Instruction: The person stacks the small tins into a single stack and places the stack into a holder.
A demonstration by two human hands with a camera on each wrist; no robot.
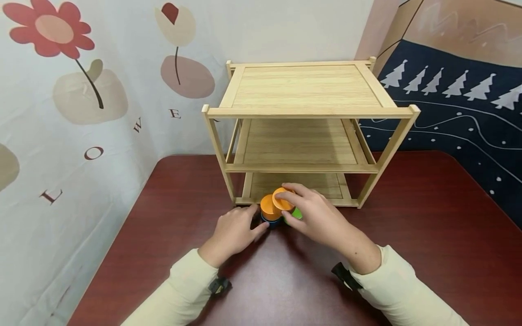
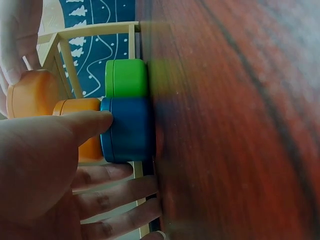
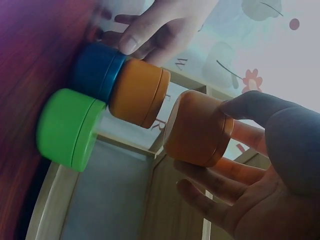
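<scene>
My right hand (image 1: 320, 217) holds an orange round tin (image 3: 197, 129) between thumb and fingers, tilted and raised above the table. A second orange tin (image 3: 139, 93) stands on top of a blue tin (image 2: 129, 130), its lid seam showing. My left hand (image 1: 232, 231) steadies the blue tin, thumb against its side near the upper edge and the index fingertip across from it. Right beside the blue tin, a green tin (image 3: 70, 129) rests on the table, mostly hidden behind the right hand in the head view.
A three-tier light wooden shelf (image 1: 306, 113) stands just behind the tins on the dark red table (image 1: 179, 190). Printed cloth with flowers (image 1: 138, 54) hangs at the left and back; a navy cloth with white trees (image 1: 448, 113) hangs at the right.
</scene>
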